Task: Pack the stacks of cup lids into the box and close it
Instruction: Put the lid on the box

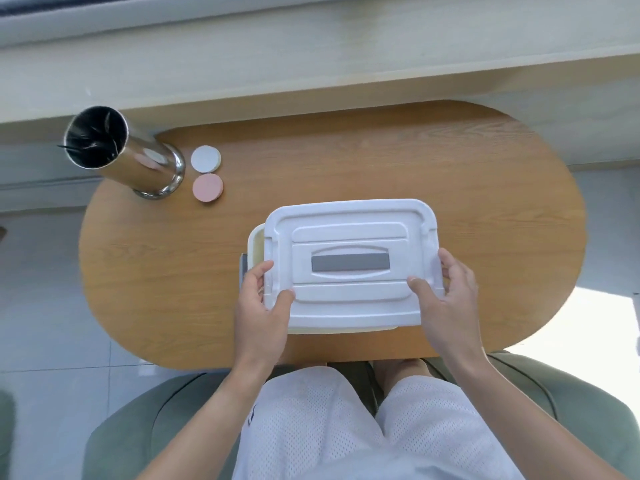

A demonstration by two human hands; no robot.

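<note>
**Lid over box, offset, both hands gripping it**

Left hand [260, 306] clamps the near-left corner of the white box lid [349, 261]: thumb on top, fingers wrapped around the left edge. Right hand [446, 299] clamps the near-right side the same way, thumb on the top face, fingers curled round the right rim. Both grips are closed on the lid.

Lid sits between the two hands, grey rectangular strip [350, 262] at its centre. Cream box [255, 249] is directly under it, not aligned: box rim sticks out past the left-hand grip, and a thin cream edge shows along the near side between the wrists. Can't tell whether the lid rests on the box or hangs just above it. Box contents hidden by the lid.

Away from the left grip, far-left on the oval wooden table [145, 271]: white lid stack [205, 159] and pink lid stack [207, 188], just beside each other, next to a steel cylindrical holder [131, 157].
</note>
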